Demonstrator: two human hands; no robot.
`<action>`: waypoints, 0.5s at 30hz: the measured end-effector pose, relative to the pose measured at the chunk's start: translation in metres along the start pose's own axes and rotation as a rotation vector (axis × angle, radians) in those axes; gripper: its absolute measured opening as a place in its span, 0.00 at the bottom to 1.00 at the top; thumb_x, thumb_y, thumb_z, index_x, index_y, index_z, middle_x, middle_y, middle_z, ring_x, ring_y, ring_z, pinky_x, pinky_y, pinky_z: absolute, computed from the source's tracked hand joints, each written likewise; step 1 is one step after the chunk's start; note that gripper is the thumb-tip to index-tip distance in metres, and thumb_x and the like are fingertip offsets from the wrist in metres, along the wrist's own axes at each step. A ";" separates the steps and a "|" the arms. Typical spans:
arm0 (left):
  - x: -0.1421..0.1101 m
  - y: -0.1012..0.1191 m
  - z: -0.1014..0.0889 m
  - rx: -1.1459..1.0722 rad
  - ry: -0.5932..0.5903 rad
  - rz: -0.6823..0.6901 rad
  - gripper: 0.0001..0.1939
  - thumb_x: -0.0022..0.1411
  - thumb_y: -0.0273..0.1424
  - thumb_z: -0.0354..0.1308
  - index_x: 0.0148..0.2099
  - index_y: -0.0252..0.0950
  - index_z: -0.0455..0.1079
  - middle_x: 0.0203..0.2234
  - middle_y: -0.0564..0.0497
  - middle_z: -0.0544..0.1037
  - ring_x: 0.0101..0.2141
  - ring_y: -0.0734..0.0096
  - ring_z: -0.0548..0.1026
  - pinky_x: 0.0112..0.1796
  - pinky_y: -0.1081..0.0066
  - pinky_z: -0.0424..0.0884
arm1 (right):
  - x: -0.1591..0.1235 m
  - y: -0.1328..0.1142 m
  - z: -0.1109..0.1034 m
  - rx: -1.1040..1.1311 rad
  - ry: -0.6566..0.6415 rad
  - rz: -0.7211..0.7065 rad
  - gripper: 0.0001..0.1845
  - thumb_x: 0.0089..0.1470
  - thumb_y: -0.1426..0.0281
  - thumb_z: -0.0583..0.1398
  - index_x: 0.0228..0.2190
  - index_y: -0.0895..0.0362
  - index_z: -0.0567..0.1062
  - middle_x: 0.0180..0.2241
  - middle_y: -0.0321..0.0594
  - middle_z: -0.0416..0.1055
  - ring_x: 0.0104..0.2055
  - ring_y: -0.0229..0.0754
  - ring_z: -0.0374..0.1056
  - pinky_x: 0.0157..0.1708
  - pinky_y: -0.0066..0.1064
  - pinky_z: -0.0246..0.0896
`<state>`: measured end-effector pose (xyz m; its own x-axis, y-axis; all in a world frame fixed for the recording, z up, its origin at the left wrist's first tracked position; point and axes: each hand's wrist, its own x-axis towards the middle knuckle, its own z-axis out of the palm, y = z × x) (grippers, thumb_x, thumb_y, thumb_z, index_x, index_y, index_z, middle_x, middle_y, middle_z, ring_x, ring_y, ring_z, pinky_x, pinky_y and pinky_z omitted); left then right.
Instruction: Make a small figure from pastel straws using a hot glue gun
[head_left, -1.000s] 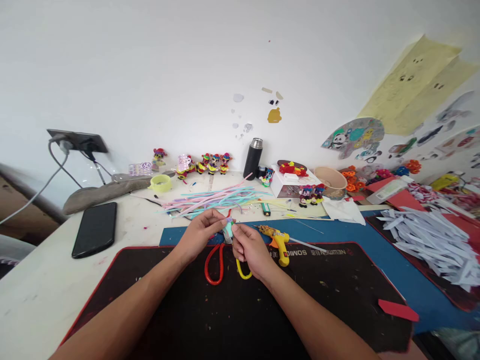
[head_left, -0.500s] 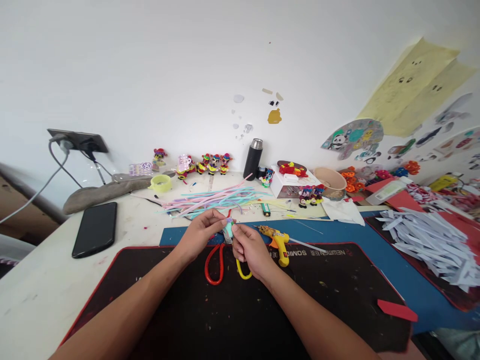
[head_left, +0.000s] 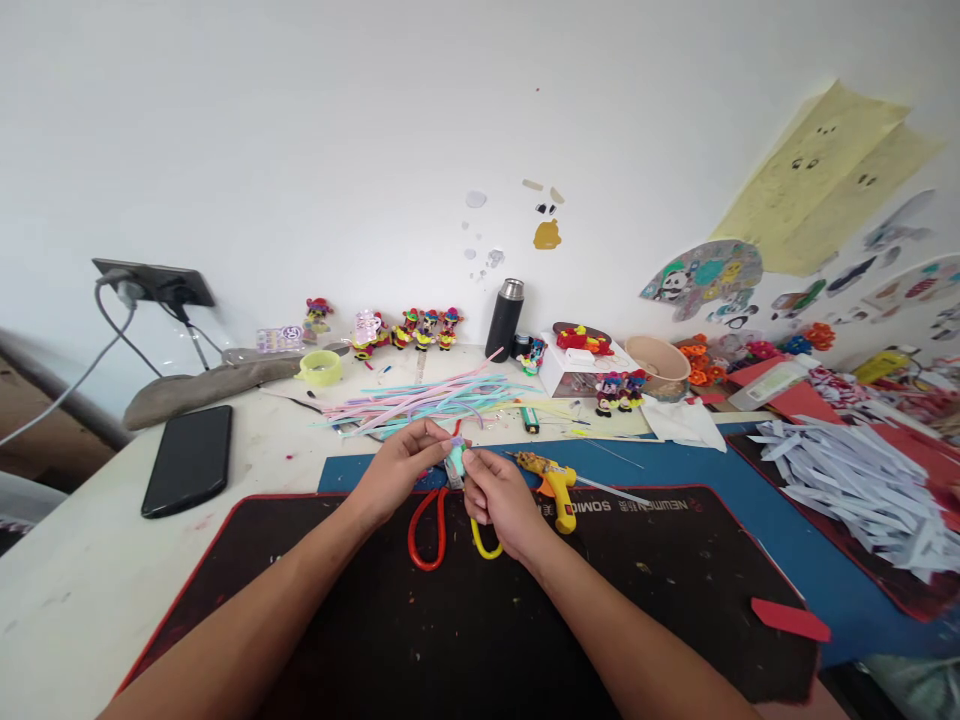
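Note:
My left hand [head_left: 405, 463] and my right hand [head_left: 501, 497] meet over the top edge of the black mat. Between their fingertips they pinch a small mint-green and lilac craft piece [head_left: 457, 458], partly covered by the fingers; its exact kind does not show. Just beneath the hands lie scissors with a red handle loop [head_left: 427, 535] and a yellow handle loop [head_left: 487, 545]; the hands and the piece hide much of their upper part. To the right of my right hand, a yellow glue gun [head_left: 555, 487] rests with a pale glue stick in its back.
Pastel pipe cleaners [head_left: 420, 400] lie in a heap behind the hands. A black flask [head_left: 505, 322] and small figures [head_left: 427, 328] stand along the wall. At left is a phone [head_left: 187, 460], at right a pile of white paper strips [head_left: 855, 490]. A green lighter [head_left: 530, 419] lies behind the glue gun.
The view has shifted very slightly. Both hands keep their pinch on the small piece, with hardly any visible movement.

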<state>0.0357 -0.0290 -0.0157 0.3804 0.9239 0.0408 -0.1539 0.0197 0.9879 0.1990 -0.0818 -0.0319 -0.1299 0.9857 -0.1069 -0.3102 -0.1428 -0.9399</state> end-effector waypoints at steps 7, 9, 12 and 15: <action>0.001 0.000 0.000 0.000 -0.005 -0.018 0.18 0.55 0.45 0.71 0.36 0.38 0.74 0.29 0.52 0.80 0.30 0.69 0.73 0.35 0.70 0.65 | -0.001 0.000 0.000 0.001 0.002 0.006 0.26 0.55 0.47 0.67 0.30 0.55 0.68 0.14 0.21 0.54 0.12 0.27 0.47 0.14 0.25 0.37; 0.001 0.001 0.000 0.000 -0.005 -0.022 0.18 0.55 0.45 0.71 0.36 0.38 0.74 0.29 0.52 0.80 0.30 0.69 0.74 0.35 0.70 0.65 | -0.001 0.000 0.000 -0.002 0.004 0.004 0.25 0.55 0.47 0.67 0.30 0.55 0.68 0.14 0.21 0.54 0.12 0.27 0.47 0.14 0.25 0.36; 0.000 0.001 -0.001 0.002 -0.012 -0.026 0.18 0.55 0.46 0.71 0.37 0.38 0.73 0.29 0.53 0.80 0.30 0.69 0.73 0.34 0.70 0.65 | 0.000 0.001 0.000 0.002 0.008 0.005 0.26 0.55 0.47 0.67 0.29 0.55 0.68 0.14 0.21 0.54 0.12 0.27 0.47 0.14 0.25 0.36; 0.000 0.002 -0.001 0.005 -0.023 -0.030 0.18 0.55 0.46 0.71 0.37 0.38 0.73 0.29 0.52 0.80 0.30 0.69 0.74 0.34 0.70 0.65 | 0.000 0.001 -0.001 0.006 0.007 0.007 0.26 0.55 0.47 0.67 0.29 0.55 0.67 0.15 0.22 0.54 0.12 0.27 0.47 0.14 0.25 0.37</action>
<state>0.0347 -0.0292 -0.0140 0.4053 0.9141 0.0146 -0.1374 0.0451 0.9895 0.1993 -0.0822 -0.0332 -0.1258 0.9853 -0.1159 -0.3146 -0.1504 -0.9372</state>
